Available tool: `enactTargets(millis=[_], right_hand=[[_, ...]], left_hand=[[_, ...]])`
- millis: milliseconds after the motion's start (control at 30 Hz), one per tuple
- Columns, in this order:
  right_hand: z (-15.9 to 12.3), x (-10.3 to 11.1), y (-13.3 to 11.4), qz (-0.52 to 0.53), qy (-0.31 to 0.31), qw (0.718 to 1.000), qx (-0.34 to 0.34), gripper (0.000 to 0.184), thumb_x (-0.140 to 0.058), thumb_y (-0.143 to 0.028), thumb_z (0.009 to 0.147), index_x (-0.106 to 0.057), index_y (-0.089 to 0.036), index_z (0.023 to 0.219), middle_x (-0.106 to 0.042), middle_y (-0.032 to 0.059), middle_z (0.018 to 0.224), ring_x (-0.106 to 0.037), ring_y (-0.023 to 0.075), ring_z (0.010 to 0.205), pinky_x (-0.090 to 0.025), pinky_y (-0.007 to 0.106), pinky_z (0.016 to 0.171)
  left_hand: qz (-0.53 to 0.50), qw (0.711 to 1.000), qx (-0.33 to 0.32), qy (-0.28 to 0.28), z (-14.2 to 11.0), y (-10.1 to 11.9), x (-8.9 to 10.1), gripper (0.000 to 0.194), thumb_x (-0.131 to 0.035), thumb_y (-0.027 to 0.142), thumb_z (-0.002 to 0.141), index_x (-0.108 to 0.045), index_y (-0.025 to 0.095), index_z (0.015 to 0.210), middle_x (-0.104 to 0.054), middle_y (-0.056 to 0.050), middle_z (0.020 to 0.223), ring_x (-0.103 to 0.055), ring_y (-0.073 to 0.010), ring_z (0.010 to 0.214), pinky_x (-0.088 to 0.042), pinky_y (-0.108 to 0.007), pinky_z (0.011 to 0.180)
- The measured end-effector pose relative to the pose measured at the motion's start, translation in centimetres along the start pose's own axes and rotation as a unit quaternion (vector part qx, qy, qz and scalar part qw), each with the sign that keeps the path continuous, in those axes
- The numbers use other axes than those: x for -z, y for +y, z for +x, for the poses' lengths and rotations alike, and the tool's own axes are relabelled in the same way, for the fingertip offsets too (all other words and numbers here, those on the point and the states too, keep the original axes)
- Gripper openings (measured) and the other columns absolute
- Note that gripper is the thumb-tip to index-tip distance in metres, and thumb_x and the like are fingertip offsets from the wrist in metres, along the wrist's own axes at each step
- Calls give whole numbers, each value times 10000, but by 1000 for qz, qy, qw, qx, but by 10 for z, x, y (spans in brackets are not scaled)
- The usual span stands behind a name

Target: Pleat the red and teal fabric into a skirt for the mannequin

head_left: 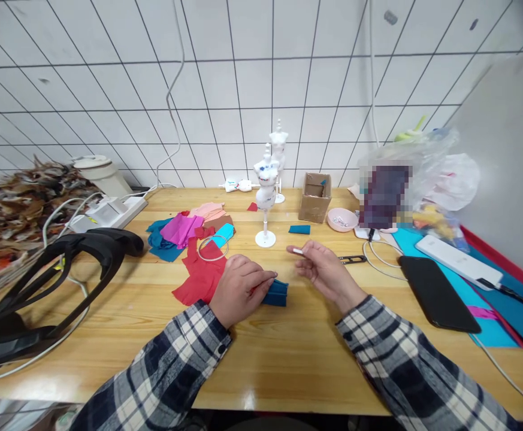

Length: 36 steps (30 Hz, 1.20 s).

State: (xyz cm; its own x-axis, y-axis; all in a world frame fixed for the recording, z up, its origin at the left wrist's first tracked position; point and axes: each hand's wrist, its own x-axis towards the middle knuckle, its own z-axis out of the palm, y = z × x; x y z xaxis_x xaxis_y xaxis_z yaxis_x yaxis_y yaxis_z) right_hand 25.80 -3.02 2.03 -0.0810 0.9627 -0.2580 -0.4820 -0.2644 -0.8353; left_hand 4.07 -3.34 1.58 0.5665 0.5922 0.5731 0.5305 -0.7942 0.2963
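My left hand (242, 287) pinches a folded piece of dark teal crepe paper (277, 293) just above the tabletop. Its fingers are closed on the paper's left end. To the right of it, my right hand (326, 272) is held up with thumb and index finger together. A small white piece (297, 251) shows at those fingertips, too small to name. A white mini dress form (265, 191) on a round stand rises behind both hands. Red crepe paper (203, 272) lies beside my left hand. Black-handled thread snips (353, 260) rest near my right hand, partly hidden by it.
Coloured paper pieces (166, 236) and a metal ring (213, 257) lie at left. A cardboard box (315, 200), a pink bowl of small beads (342, 219) and a black phone (438, 293) stand or lie rightward. A black headset frame (108, 263) and cables occupy the left edge.
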Motion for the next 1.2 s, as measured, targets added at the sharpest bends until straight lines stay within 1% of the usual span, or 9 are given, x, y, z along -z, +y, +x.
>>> enactTargets(millis=[133,267,333,467,633,733,833,1033,1200], right_hand=[[33,3,-35,-52,92,982,157,244,-732,-219,684,-490,-191,698,-679,-17,779,-666,79,621,-567,165,568],[79,8,-76,-141,150,928,310,194,-670,-227,707,-498,-214,796,-673,-22,766,-682,122,691,-580,244,645],[99,14,-93,-260,210,871,361,149,-607,-212,735,-548,-217,871,-684,-4,785,-680,156,718,-572,298,683],[123,29,-108,-544,273,695,382,204,-518,-196,790,-715,-199,842,-733,65,936,-659,234,917,-496,386,877],[125,38,-106,-663,243,618,344,326,-471,-243,872,-731,-277,1067,-747,45,1014,-646,239,953,-461,387,866],[123,43,-105,-661,276,607,345,297,-557,-295,833,-716,-284,1084,-752,36,948,-624,260,944,-442,410,866],[123,51,-107,-645,291,621,337,294,-614,-329,789,-723,-270,1056,-746,34,879,-605,268,913,-438,406,847],[99,48,-96,-612,285,622,397,322,-509,-257,826,-729,-216,1057,-725,80,980,-598,258,942,-442,394,855],[46,18,-41,-545,201,698,418,261,-510,-328,875,-732,-236,977,-707,42,853,-590,191,710,-474,317,708]], left_hand=[[-5,1000,-7,2,1,-5,-1,178,-567,231,914,-727,216,992,-691,-31,757,-533,-170,756,-385,-353,734],[-2,1000,-16,-8,0,-8,-4,183,-562,228,915,-723,222,1003,-692,-28,760,-536,-167,754,-387,-350,724],[1,1000,-24,-5,0,-9,-4,184,-561,228,915,-722,223,1005,-693,-26,762,-538,-166,754,-389,-351,726],[13,999,-33,7,1,-11,-2,177,-565,227,911,-723,225,990,-692,-23,753,-536,-165,742,-389,-353,724],[26,998,-59,19,3,-12,-1,159,-590,218,894,-722,225,982,-693,-17,752,-526,-164,740,-393,-357,741],[28,998,-56,16,4,-12,-2,158,-584,221,898,-724,228,971,-691,-16,747,-523,-161,741,-397,-357,749],[29,998,-53,15,4,-13,-3,156,-584,233,900,-730,232,957,-688,-21,742,-520,-166,745,-399,-356,749],[36,997,-61,23,2,-15,-3,152,-606,226,887,-723,241,982,-691,-14,761,-511,-171,763,-399,-356,762],[44,996,-68,35,2,-12,1,205,-580,206,901,-718,250,1047,-695,-14,744,-503,-168,753,-397,-351,748]])
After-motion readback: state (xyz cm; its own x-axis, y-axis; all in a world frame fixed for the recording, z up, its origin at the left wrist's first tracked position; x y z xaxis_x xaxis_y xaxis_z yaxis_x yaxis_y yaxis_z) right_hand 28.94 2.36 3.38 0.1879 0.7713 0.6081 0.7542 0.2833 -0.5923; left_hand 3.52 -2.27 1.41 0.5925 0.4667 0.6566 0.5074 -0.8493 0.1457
